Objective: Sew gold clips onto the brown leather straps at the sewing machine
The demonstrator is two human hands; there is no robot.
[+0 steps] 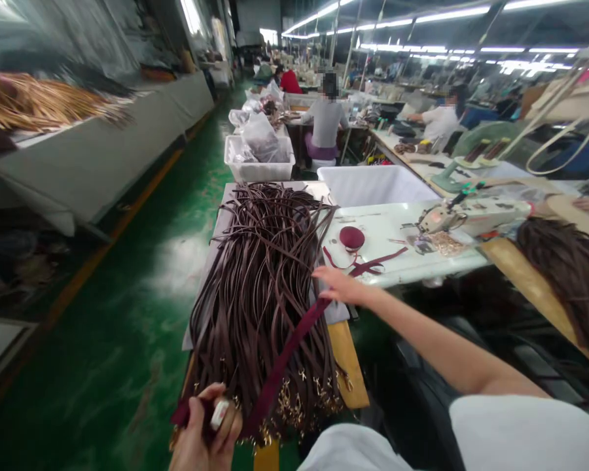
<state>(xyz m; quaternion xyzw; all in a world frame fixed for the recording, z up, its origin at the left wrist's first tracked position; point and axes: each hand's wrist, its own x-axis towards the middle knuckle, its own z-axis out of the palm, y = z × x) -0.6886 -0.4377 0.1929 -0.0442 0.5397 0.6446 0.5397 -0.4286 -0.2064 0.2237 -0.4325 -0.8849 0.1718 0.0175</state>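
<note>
A long maroon fabric strip [297, 337] runs slantwise across a thick pile of dark brown straps [255, 281]. My left hand [209, 425], at the near end of the pile, is closed around one part of the strip; something white is wrapped round one finger. Farther up on the right, my right hand [341, 286] is closed on the strip, with its fingertips partly hidden. Beyond that hand, loose strip ends [373, 265] lie on the white sewing table [387, 226] beside a maroon pincushion-like round [352, 238]. Gold metal clasps [292, 399] hang at the straps' near ends.
A sewing machine [471, 212] stands on the table at right. Behind are a white bin [377, 186] and a basket of plastic bags [260, 167]. More brown straps [564, 275] lie far right. Seated people [325, 127] work beyond. A green-floored aisle [167, 248] runs along the left.
</note>
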